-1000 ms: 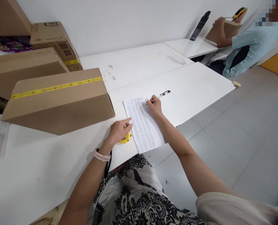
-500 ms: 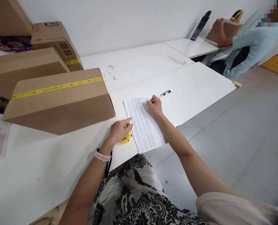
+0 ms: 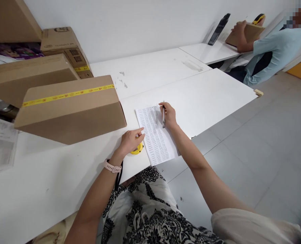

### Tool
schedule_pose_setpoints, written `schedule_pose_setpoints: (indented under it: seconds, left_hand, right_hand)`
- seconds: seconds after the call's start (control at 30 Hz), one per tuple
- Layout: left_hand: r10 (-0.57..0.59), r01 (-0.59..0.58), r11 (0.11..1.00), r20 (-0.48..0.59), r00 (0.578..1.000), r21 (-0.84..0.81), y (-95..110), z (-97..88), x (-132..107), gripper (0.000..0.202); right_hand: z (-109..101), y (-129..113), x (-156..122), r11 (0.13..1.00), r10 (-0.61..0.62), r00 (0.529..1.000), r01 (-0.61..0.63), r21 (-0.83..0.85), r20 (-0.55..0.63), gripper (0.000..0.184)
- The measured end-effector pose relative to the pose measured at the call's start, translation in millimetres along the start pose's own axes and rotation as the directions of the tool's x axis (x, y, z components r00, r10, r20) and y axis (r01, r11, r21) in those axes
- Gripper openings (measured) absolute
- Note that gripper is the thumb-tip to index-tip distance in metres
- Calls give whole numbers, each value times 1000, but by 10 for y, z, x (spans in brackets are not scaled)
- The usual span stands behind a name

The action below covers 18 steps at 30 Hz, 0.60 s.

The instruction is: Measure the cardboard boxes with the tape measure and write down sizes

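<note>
A printed sheet [image 3: 155, 135] full of small rows of text lies on the white table [image 3: 203, 98] near its front edge. My right hand [image 3: 168, 115] rests on the sheet's upper right part, closed on a pen [image 3: 163, 117] that now stands nearly upright. My left hand [image 3: 130, 140] lies over a small yellow tape measure [image 3: 137, 149], fingers curled, with the fingertips touching the sheet's left edge. A pink watch [image 3: 112, 166] is on my left wrist.
A cardboard box with yellow tape [image 3: 71, 108] stands just left of the sheet, with more boxes [image 3: 31, 73] behind it. Papers [image 3: 0, 145] lie at the far left. At the back right a person in a light blue shirt [image 3: 275, 51] holds a box.
My right hand has turned the pen from slanting out to the right to nearly upright against the hand. My left hand stays on the tape measure. The view shifted slightly.
</note>
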<state>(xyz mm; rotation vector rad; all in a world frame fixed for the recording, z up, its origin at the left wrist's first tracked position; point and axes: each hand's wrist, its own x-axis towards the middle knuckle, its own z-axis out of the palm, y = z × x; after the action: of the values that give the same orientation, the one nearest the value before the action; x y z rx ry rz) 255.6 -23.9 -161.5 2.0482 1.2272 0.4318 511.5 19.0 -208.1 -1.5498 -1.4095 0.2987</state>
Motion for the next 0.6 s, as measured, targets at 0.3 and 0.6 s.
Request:
schedule_pose_setpoints:
  seconds: [0.3, 0.6]
  left_hand:
    - [-95, 145, 653, 110, 989, -743, -69, -216, -208, 30]
    - [-85, 106, -5, 106, 991, -994, 181, -504, -1037, 25]
  right_hand:
    - [-201, -269, 41, 894, -23, 958, 148, -423, 287, 53]
    - [-222, -1702, -761, 937, -193, 858, 16, 350, 476, 28]
